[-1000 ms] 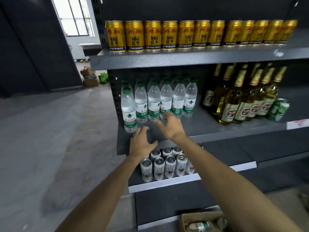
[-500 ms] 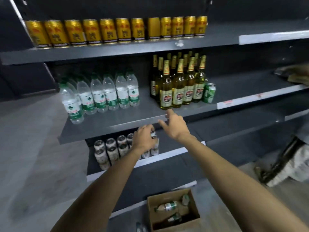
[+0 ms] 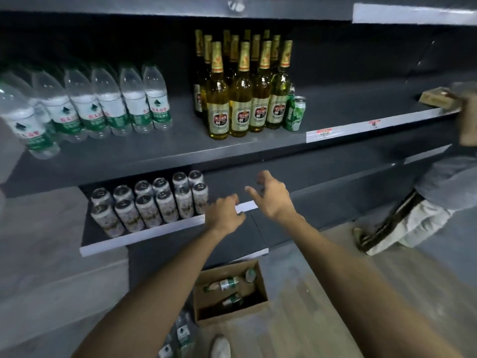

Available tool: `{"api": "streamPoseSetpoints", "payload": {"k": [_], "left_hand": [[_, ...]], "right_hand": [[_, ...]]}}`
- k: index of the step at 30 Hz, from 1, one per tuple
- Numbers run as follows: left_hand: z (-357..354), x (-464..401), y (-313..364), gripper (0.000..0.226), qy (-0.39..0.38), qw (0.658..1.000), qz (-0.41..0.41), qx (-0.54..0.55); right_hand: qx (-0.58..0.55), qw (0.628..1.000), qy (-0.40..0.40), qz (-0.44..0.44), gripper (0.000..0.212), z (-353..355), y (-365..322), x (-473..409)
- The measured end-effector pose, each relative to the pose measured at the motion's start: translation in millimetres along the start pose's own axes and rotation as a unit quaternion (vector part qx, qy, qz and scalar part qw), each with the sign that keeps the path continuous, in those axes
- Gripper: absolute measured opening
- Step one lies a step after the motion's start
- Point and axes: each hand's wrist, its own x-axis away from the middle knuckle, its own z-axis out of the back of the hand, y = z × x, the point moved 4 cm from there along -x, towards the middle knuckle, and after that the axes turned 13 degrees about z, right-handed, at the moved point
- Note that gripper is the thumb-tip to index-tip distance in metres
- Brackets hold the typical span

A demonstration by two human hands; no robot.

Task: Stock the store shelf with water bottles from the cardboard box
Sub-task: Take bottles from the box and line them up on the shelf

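Both arms reach forward in front of the shelving. The left hand point(image 3: 224, 212) is loosely curled with its fingers bent inward and holds nothing. The right hand point(image 3: 271, 196) is spread open, fingers apart and slightly hooked, also empty. Both hang just in front of the white edge strip of the lower shelf point(image 3: 144, 235), where short pale cans point(image 3: 152, 202) stand in 2 rows at the left.

On the middle shelf point(image 3: 160, 153), water bottles point(image 3: 103, 104) with green labels stand in a row at the far left. To their right stand amber beer bottles point(image 3: 244, 99), with a green can point(image 3: 295, 113) just beside them.

The cardboard box point(image 3: 258, 304) sits open on the floor near the shelving, with at least 2 bottles lying on their sides inside. More water bottles point(image 3: 180, 334) lie on the floor just left of it.

At the far right, another person point(image 3: 438, 192) is partly visible.
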Motion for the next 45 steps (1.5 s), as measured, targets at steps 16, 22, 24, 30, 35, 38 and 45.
{"api": "streamPoseSetpoints", "payload": {"k": [16,22,24,30,35,38,45], "left_hand": [[-111,-68,-51,0.038,-0.11,0.986,0.124,-0.025],[-175,-72,-47,0.041,-0.111,0.982,0.152,-0.015],[-203,-70,-46,0.047,-0.1,0.979,0.179,-0.006],[-319,-45,-68,0.044,-0.138,0.948,0.287,-0.006],[-414,-31,-115,0.043,-0.169,0.914,0.366,0.039],[-460,-36,-142,0.041,-0.158,0.918,0.362,0.032],[-558,-54,-180,0.047,-0.148,0.932,0.331,0.03]], "right_hand": [[-0.022,0.987,-0.153,-0.052,0.044,-112,100,-64],[-0.032,0.977,-0.211,-0.029,0.038,-150,159,-80],[-0.038,0.973,-0.228,-0.001,0.032,-165,180,-83],[-0.068,0.957,-0.282,-0.002,0.042,-238,262,-62],[-0.07,0.948,-0.309,-0.03,0.035,-323,329,-23],[-0.053,0.945,-0.322,-0.032,0.034,-369,367,-3],[-0.03,0.936,-0.347,-0.048,0.031,-446,437,23]]}}
